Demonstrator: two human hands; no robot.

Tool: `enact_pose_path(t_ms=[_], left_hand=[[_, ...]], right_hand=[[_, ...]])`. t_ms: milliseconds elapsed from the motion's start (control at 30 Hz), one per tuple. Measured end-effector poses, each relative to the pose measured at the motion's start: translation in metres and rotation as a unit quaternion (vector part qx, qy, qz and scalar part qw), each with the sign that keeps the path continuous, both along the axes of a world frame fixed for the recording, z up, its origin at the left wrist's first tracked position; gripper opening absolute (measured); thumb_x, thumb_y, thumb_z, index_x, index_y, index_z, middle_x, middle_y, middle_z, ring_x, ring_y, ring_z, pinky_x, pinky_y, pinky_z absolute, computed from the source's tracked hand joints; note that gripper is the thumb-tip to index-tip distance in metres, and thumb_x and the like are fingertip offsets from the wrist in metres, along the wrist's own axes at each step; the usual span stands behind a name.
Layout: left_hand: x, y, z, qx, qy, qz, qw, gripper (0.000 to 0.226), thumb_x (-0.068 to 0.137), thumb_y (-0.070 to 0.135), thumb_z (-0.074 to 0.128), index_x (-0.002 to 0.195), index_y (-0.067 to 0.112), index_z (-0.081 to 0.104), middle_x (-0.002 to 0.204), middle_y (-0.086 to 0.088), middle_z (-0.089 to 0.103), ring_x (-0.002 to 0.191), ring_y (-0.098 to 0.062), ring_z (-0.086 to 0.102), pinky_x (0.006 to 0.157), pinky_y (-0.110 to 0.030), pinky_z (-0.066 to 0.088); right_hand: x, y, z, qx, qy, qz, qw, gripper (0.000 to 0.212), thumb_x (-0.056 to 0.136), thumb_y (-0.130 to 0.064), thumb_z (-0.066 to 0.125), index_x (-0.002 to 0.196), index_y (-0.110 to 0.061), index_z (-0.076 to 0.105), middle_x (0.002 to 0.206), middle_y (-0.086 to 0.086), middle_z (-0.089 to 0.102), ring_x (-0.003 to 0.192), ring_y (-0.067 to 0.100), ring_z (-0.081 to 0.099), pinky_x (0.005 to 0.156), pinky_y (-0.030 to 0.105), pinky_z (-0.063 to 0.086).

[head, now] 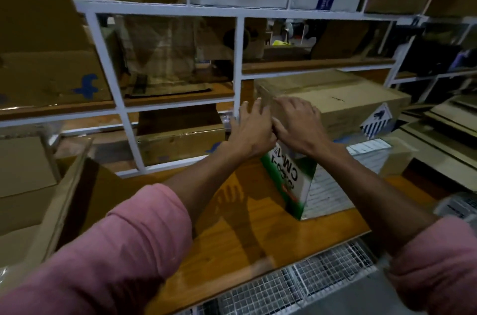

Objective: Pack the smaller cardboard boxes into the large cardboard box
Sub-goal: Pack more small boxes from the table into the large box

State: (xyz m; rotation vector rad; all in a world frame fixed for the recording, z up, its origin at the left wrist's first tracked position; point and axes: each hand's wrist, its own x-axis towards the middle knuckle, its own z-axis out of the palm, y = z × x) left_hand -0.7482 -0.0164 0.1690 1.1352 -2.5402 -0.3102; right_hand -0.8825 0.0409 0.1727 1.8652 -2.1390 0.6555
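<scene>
A long brown cardboard box (343, 104) with a black-and-white diamond label lies on top of a green-and-white printed box (290, 183) on the orange-brown table (240, 234). My left hand (251, 131) presses its straight fingers against the brown box's left end. My right hand (299, 125) lies over the box's near top edge beside the left hand, its fingers bent down onto the top face. The large open cardboard box (67, 180) stands at the left edge of the table, one flap leaning outward.
A white-framed shelf rack (238, 56) with more cartons rises right behind the table. Flat cardboard sheets (444, 128) are stacked at the right. A box with white paper labels (374, 157) sits behind the green one. Wire mesh (296, 286) lines the near edge.
</scene>
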Motion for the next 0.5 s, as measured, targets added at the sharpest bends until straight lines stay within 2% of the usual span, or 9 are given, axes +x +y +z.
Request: enact_pose_path(t_ms=[200,300,400,500], left_hand=[[-0.062,-0.008,0.006,-0.022,0.032,-0.036,0.999,0.052,0.101,0.031,0.045,0.15,0.015,0.036,0.168,-0.01,0.015,0.153,-0.039,0.005,0.115,-0.07,0.019],[-0.092,-0.014,0.009,-0.013,0.037,-0.061,0.997,0.055,0.103,0.038,0.041,0.153,0.017,0.033,0.168,-0.01,0.013,0.153,-0.04,0.003,0.115,-0.073,0.015],[-0.117,-0.017,0.002,-0.034,0.006,-0.098,0.995,0.066,0.1,0.05,0.046,0.156,0.019,0.029,0.169,-0.009,0.011,0.154,-0.039,0.0,0.116,-0.074,0.011],[-0.129,-0.027,-0.01,-0.061,-0.059,-0.11,0.99,0.076,0.099,0.059,0.047,0.159,0.02,0.022,0.17,-0.007,0.01,0.155,-0.036,0.001,0.116,-0.075,0.008]], right_hand=[[-0.06,-0.002,-0.006,-0.042,-0.025,-0.032,0.998,0.048,0.099,-0.045,0.044,0.139,-0.02,0.055,0.14,0.009,0.058,0.13,0.032,0.05,0.108,0.052,0.039],[-0.092,-0.002,-0.006,-0.026,-0.024,-0.046,0.998,0.052,0.096,-0.043,0.035,0.138,-0.02,0.056,0.139,0.009,0.058,0.13,0.034,0.049,0.108,0.052,0.039],[-0.122,0.001,-0.01,0.008,-0.023,-0.085,0.996,0.057,0.094,-0.041,0.027,0.142,-0.02,0.051,0.145,0.011,0.054,0.134,0.034,0.044,0.113,0.054,0.033],[-0.138,0.0,-0.024,0.058,0.024,-0.095,0.994,0.049,0.101,-0.036,0.037,0.148,-0.024,0.044,0.154,0.007,0.044,0.143,0.032,0.036,0.119,0.065,0.014]])
